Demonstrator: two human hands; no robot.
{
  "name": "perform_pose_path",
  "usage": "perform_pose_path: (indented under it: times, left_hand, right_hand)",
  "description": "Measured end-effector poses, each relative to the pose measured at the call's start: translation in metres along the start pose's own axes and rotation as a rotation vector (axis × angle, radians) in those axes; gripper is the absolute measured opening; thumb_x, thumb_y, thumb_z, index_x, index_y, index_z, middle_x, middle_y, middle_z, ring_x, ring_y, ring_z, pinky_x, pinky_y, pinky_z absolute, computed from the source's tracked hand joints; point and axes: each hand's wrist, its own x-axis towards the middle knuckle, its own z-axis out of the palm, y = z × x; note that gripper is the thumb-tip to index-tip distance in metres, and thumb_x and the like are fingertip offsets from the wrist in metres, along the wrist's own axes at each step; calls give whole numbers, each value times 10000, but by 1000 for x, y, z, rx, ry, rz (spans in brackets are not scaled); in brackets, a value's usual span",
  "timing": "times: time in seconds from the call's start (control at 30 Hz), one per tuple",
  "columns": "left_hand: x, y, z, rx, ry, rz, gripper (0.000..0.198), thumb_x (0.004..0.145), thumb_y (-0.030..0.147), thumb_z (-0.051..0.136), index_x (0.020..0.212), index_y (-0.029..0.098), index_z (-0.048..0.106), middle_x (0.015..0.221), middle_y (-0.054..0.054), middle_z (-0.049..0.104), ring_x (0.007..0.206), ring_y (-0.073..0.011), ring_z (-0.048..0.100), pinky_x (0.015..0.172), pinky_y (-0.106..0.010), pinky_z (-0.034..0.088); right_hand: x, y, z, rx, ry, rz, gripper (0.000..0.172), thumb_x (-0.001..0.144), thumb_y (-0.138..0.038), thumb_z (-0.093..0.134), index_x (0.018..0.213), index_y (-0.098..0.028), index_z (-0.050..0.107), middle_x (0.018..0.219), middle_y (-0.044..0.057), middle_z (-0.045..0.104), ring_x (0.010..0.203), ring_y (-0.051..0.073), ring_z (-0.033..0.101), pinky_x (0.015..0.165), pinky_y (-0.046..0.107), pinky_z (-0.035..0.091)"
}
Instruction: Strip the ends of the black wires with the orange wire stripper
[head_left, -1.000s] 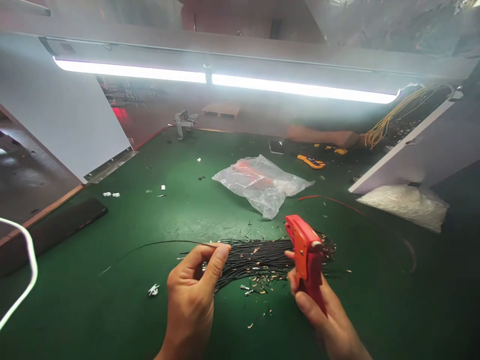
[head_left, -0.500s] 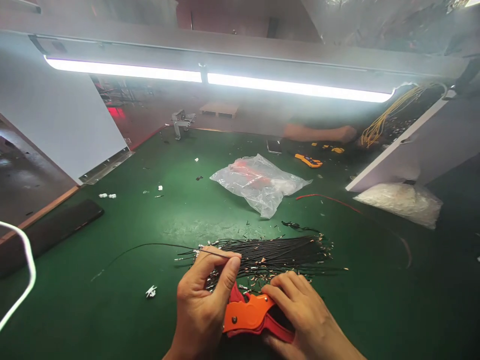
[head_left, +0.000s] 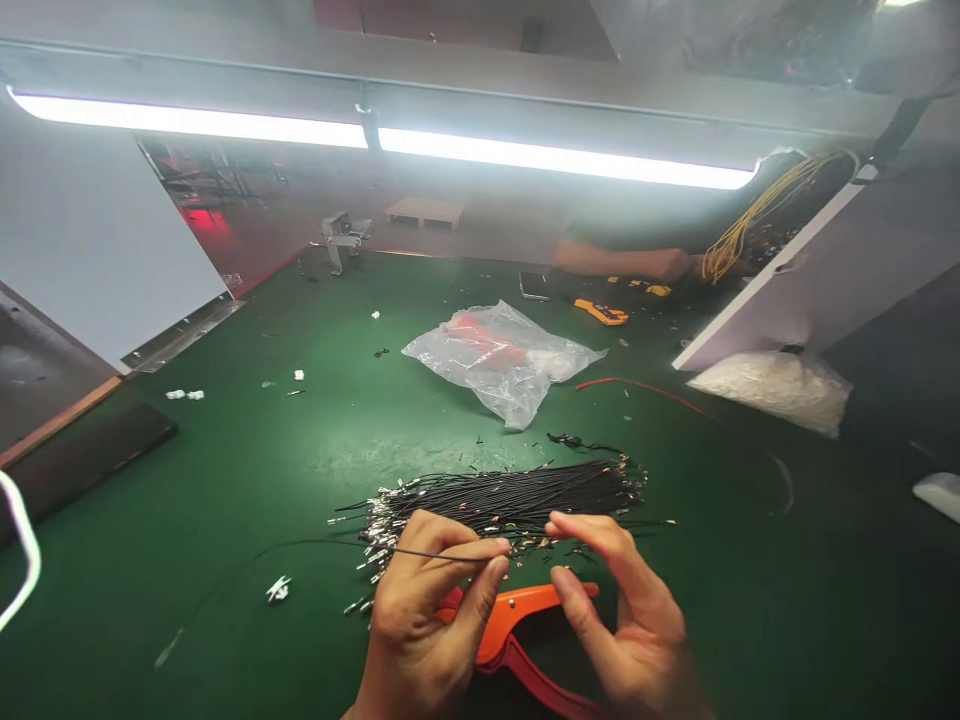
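Observation:
My left hand (head_left: pixel 439 610) pinches a thin black wire (head_left: pixel 442 555) between thumb and index finger. Its long end curves out to the left, blurred near a pale tip. Just behind the left hand is an orange and red wire stripper (head_left: pixel 517 610), its handles pointing right; I cannot tell whether the lower fingers touch it. My right hand (head_left: pixel 626 600) is open beside the handles, thumb and fingertips apart with nothing between them. Beyond both hands lies a bundle of black wires (head_left: pixel 517 495), with metal terminals at the left ends and bare copper at the right.
A clear plastic bag (head_left: pixel 502 360) with red and white contents lies mid-table. Farther back are a yellow-orange tool (head_left: pixel 601 312), a phone (head_left: pixel 534 286) and another person's arm (head_left: pixel 622 260). A white connector (head_left: pixel 278 589) sits left; a filled bag (head_left: pixel 772 390) rests by the right panel.
My right hand has let go of the wire stripper and opened. My left hand, still pinching the wire, has shifted slightly right and down. The whole view has shifted a little.

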Motion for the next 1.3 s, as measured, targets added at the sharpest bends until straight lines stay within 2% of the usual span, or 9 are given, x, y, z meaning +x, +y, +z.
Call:
perform_pose_path:
  times: [0.1,0.23,0.3,0.4,0.5,0.67,0.83,0.97,1.3]
  left_hand:
    - [-1,-3,3,16,-32,76,252,835,82,714,999,258,791,738,-20,695,673,-160,632,588,-258,531]
    - [-3,-5,4,39,-72,103,237,841,77,706,994,244,773,736,-16,681,682,-147,618,582,-234,519]
    - [-5,-6,4,72,-124,126,257,846,69,695,1023,245,757,745,-18,682,692,-148,608,607,-248,521]
    - [-7,-5,4,95,-203,185,313,844,39,679,1077,243,719,774,-26,709,705,-156,589,634,-273,526]
    - [-10,-4,5,82,-238,222,344,828,14,674,1082,245,682,796,-28,742,720,-167,596,640,-285,538]
    - [-12,-7,8,98,-282,250,317,830,8,665,1049,237,662,831,-27,780,724,-166,628,684,-303,570]
    - [-13,-11,12,107,-292,272,258,847,32,661,1029,214,668,826,-39,791,678,-165,635,637,-298,563]
    - [-12,-9,15,106,-219,313,201,868,18,625,986,175,668,761,-33,767,634,-157,582,590,-286,530]
    - [-14,-9,18,155,-166,356,204,859,-9,599,955,164,650,716,-23,757,572,-136,562,608,-288,484]
  right_hand:
    - [6,0,1,-70,-43,-179,310,923,-100,572,1148,-309,616,968,-13,706,901,177,647,832,344,448]
    - [8,0,1,-103,-56,-206,220,894,-71,560,973,-271,608,798,-33,691,740,165,647,770,359,445]
    - [6,2,3,-108,-40,-165,198,876,-80,553,920,-266,603,764,-28,678,711,171,640,712,339,467]
    - [1,7,8,-29,-74,23,148,882,-137,543,833,-255,617,764,8,672,758,197,643,588,270,499]
    - [-3,13,12,69,-134,231,137,901,-206,526,817,-243,629,828,41,678,827,223,643,600,268,532]
    - [-5,14,14,108,-192,391,127,894,-253,517,830,-234,625,874,49,655,812,230,624,634,298,528]
    - [-2,12,17,63,-226,441,152,892,-286,485,796,-230,588,794,28,637,656,195,570,616,312,466]
    - [1,9,16,85,-209,498,147,864,-297,515,752,-240,591,756,17,667,652,199,600,607,295,471]
    - [-2,13,18,217,-187,574,187,871,-380,577,743,-245,555,736,8,662,678,204,608,635,302,503]
